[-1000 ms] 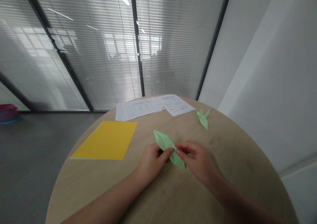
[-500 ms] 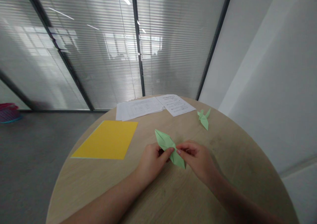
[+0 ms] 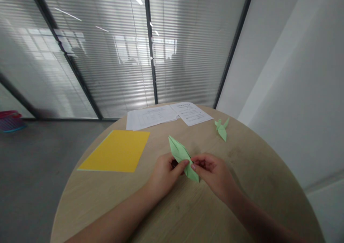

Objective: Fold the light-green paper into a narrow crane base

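A folded green origami paper (image 3: 178, 150), long and pointed at both ends, is held a little above the table in front of me. My left hand (image 3: 168, 169) pinches its middle from the left, thumb on top and fingers underneath. From the right, my right hand (image 3: 211, 169) grips the paper's near right edge between thumb and fingertips. The fingers under the paper are partly hidden. Farther back on the right lies a finished-looking green origami crane (image 3: 221, 129), apart from both hands.
On the round wooden table (image 3: 166, 214) a stack of yellow paper (image 3: 118, 151) lies to the left. Printed white sheets (image 3: 153, 117) overlap at the far edge. A red and blue basket (image 3: 11, 122) stands on the floor at far left. Glass with blinds and a wall border the table.
The folded green paper has tilted slightly, its far tip rising and its near tip shifting left. Both hands keep their hold and have barely moved.
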### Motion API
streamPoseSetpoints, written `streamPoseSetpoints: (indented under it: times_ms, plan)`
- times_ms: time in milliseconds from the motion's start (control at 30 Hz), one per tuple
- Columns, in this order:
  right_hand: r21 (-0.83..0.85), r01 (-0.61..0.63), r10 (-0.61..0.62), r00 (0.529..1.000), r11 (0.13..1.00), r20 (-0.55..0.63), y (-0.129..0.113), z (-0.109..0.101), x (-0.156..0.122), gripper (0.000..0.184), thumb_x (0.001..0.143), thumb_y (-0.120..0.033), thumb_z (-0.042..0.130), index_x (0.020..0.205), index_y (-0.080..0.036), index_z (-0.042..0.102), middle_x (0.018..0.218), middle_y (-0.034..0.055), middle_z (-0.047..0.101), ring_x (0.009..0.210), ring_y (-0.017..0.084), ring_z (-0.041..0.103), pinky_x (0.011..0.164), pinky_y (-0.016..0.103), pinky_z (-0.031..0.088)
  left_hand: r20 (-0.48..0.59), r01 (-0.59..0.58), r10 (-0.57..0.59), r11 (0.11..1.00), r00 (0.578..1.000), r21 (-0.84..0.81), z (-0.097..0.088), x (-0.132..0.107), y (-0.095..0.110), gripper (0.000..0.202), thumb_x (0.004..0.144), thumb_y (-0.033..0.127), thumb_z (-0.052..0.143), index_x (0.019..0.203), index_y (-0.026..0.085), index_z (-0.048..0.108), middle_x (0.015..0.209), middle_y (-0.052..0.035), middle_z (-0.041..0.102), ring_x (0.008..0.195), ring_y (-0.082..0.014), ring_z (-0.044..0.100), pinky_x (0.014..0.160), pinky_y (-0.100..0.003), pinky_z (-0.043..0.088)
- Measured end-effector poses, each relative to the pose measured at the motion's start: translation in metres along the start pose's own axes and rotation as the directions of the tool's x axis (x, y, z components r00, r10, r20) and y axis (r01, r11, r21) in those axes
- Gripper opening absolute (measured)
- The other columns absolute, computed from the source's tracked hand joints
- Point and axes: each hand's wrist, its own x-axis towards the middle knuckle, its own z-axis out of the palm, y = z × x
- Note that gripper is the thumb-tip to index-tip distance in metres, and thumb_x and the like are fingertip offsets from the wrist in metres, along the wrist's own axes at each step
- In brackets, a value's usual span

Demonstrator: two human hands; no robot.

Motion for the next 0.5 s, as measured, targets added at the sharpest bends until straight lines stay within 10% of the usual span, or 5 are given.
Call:
streamPoseSetpoints:
  times_ms: [300,500]
  plan:
    - [-0.095,0.035,-0.036,0.999,0.995,-0.014,-0.007,0.001,-0.002,0.012,0.081,-0.032,0.073,0.091,-0.025,0.076,0.073,0.0013,0.072,0.063,0.017,0.067,0.055,0.027,0.052,0.026,0.018,-0.016,0.996,1.0,-0.092,0.002,0.001,-0.003,0.03,0.087,0.047,0.063,0.085,0.017,0.065,0.072,-0.0051,0.069,0.067,-0.0201,0.067,0.061,-0.03,0.052]
    - [-0.273,0.266,-0.274,0.962,0.925,0.006,-0.012,0.001,-0.004,0.01,0.083,-0.018,0.064,0.077,-0.025,0.068,0.078,0.0007,0.071,0.07,0.016,0.066,0.06,0.025,0.048,0.065,0.002,0.002,0.998,0.998,-0.064,-0.001,0.001,-0.003,0.036,0.089,0.05,0.06,0.076,0.017,0.068,0.065,-0.0036,0.067,0.061,-0.0167,0.061,0.058,-0.026,0.046]
